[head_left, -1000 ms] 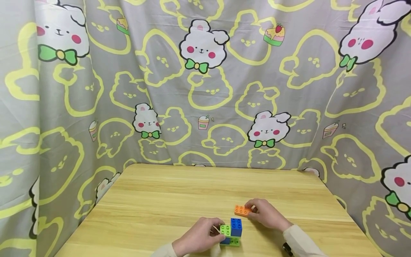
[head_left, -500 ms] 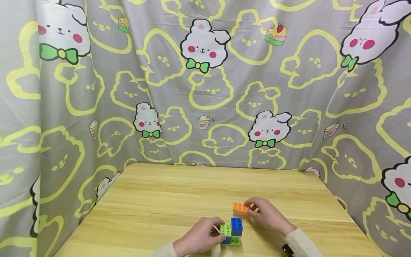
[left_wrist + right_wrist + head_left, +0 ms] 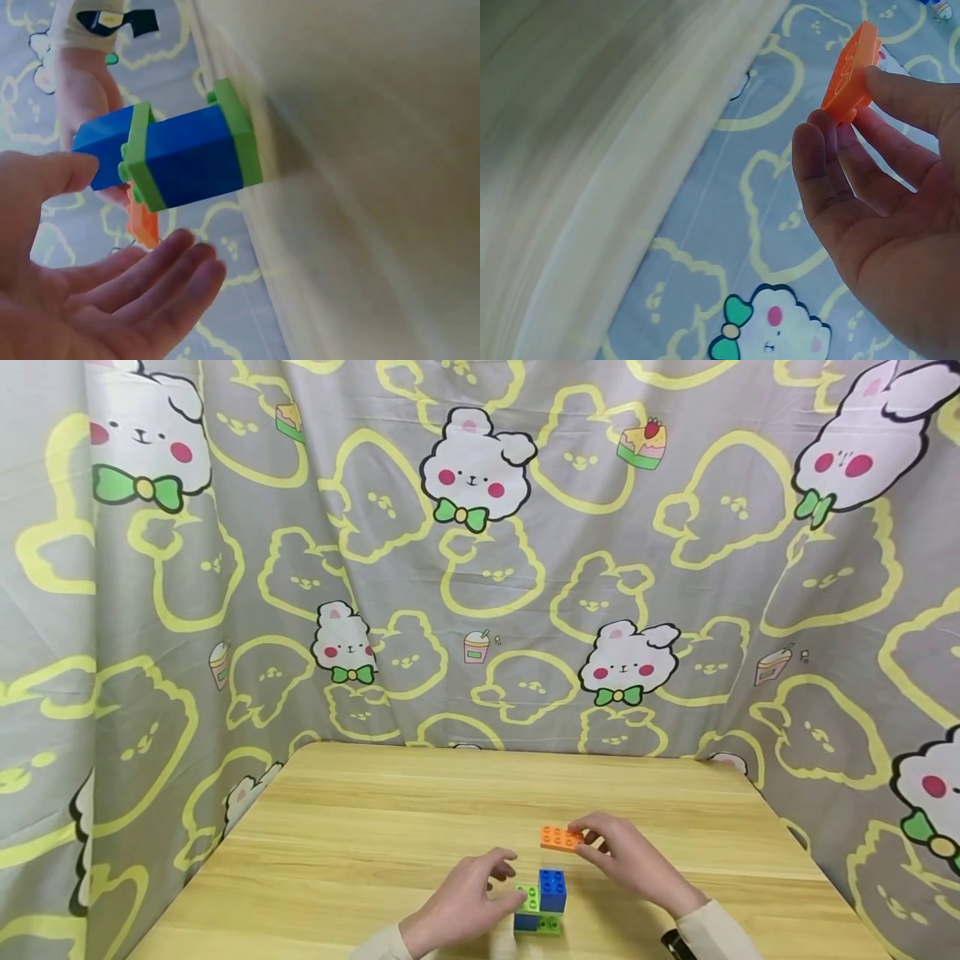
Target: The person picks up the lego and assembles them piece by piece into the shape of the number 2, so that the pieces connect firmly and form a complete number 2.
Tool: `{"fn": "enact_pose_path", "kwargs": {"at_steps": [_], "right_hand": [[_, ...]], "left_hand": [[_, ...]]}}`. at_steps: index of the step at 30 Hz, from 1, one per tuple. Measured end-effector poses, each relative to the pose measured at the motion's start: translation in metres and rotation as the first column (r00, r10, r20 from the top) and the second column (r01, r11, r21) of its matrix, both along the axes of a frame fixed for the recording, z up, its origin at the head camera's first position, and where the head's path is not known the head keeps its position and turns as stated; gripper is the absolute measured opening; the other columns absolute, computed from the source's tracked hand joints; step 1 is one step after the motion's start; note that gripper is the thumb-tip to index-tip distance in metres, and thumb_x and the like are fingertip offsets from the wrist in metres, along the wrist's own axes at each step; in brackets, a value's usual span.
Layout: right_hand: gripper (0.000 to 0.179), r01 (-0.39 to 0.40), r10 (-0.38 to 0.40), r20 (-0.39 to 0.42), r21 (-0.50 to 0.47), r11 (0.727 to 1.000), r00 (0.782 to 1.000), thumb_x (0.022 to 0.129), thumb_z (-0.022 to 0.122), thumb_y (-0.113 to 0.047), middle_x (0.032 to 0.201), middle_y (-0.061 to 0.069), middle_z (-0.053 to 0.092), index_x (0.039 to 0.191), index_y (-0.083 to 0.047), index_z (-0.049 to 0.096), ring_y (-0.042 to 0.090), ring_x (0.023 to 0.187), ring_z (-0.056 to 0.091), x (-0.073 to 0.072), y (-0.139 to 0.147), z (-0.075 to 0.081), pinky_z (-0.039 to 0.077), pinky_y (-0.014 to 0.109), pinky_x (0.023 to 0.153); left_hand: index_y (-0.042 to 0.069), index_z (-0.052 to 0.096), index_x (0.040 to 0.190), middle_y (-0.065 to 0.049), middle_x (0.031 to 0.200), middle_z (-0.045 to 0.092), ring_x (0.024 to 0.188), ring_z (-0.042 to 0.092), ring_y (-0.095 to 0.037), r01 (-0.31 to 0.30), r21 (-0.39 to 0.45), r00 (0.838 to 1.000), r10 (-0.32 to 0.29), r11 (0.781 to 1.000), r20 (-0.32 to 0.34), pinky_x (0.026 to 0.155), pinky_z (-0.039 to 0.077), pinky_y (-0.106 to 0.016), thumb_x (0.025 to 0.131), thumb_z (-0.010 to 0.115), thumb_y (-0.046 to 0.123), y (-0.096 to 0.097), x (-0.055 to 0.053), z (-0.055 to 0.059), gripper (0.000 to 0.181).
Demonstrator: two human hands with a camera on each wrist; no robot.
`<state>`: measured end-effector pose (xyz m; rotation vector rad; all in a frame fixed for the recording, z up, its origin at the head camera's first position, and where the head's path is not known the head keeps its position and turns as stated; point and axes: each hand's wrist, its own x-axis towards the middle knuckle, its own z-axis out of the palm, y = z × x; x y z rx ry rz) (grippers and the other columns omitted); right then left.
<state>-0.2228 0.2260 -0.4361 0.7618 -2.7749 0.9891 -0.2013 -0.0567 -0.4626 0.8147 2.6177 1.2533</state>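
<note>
An orange building brick (image 3: pixel 557 838), flat with two rows of studs, is pinched by my right hand (image 3: pixel 630 857). In the right wrist view the thumb and fingertips grip one end of the orange brick (image 3: pixel 851 71), clear of the table. A stack of blue and green bricks (image 3: pixel 196 156) stands on the table: a thin green plate at the bottom, a blue brick, another thin green plate, and a blue brick (image 3: pixel 552 891) on top at the right. My left hand (image 3: pixel 465 893) is beside the stack, fingers spread apart, its thumb close to the upper green plate; whether it touches cannot be told.
The wooden table (image 3: pixel 360 827) extends behind and to both sides of the stack. A grey curtain (image 3: pixel 420 568) with cartoon print hangs round its far and side edges. A dark band (image 3: pixel 677 945) sits at the right sleeve.
My left hand has loosened from the stack, its fingers lifting and spreading. The right hand has moved up and slightly left, carrying the orange brick. The stack stays in place.
</note>
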Motion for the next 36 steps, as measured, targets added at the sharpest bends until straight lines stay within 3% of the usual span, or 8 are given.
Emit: {"fn": "enact_pose_path", "kwargs": {"at_steps": [5,10,19,27,36], "right_hand": [[0.022,-0.019,0.019,-0.023,-0.010,1.000,1.000,0.096,0.072,-0.012,0.113,0.001,0.071,0.117,-0.011,0.072,0.009,0.091,0.066,0.005,-0.004,0.003,0.056,0.023,0.069],[0.022,-0.024,0.023,-0.021,-0.011,1.000,0.999,0.097,0.070,-0.015,0.114,-0.001,0.070,0.119,-0.013,0.071,0.008,0.092,0.066,0.010,-0.007,0.007,0.056,0.023,0.070],[0.022,-0.068,0.066,-0.042,-0.041,0.997,0.997,0.101,0.067,-0.026,0.117,-0.005,0.070,0.121,-0.018,0.070,0.007,0.093,0.066,0.022,-0.013,0.019,0.057,0.024,0.074],[0.021,-0.085,0.083,-0.046,-0.060,0.995,0.996,0.101,0.066,-0.029,0.116,-0.009,0.069,0.120,-0.021,0.070,0.003,0.094,0.065,0.031,-0.019,0.022,0.057,0.024,0.075],[0.019,-0.120,0.116,-0.059,-0.074,0.990,0.992,0.101,0.066,-0.027,0.115,-0.011,0.069,0.118,-0.022,0.071,0.001,0.096,0.064,0.038,-0.025,0.020,0.057,0.025,0.076]], "left_hand": [[0.013,0.064,0.132,-0.001,0.118,0.073,0.111,0.067,-0.025,-0.054,0.067,0.993,0.061,0.996,-0.103,0.089,0.057,-0.039,0.096,0.070,0.044,-0.001,-0.002,0.005,0.048],[0.015,0.066,0.131,0.002,0.120,0.073,0.114,0.066,-0.020,-0.078,0.107,0.981,0.095,0.991,-0.171,0.092,0.056,-0.040,0.098,0.067,0.046,-0.001,-0.002,0.008,0.045],[0.015,0.066,0.133,0.000,0.128,0.071,0.116,0.065,-0.019,-0.082,0.132,0.974,0.107,0.988,-0.201,0.095,0.056,-0.040,0.096,0.068,0.047,-0.002,-0.001,0.013,0.049],[0.016,0.064,0.138,-0.003,0.128,0.071,0.115,0.067,-0.020,-0.072,0.137,0.980,0.096,0.988,-0.177,0.092,0.057,-0.042,0.096,0.067,0.050,0.000,0.003,0.015,0.053],[0.010,0.069,0.130,0.001,0.119,0.074,0.105,0.068,-0.013,-0.026,0.148,0.972,0.059,0.989,-0.229,0.088,0.058,-0.037,0.097,0.072,0.031,0.002,0.006,0.016,0.039]]}}
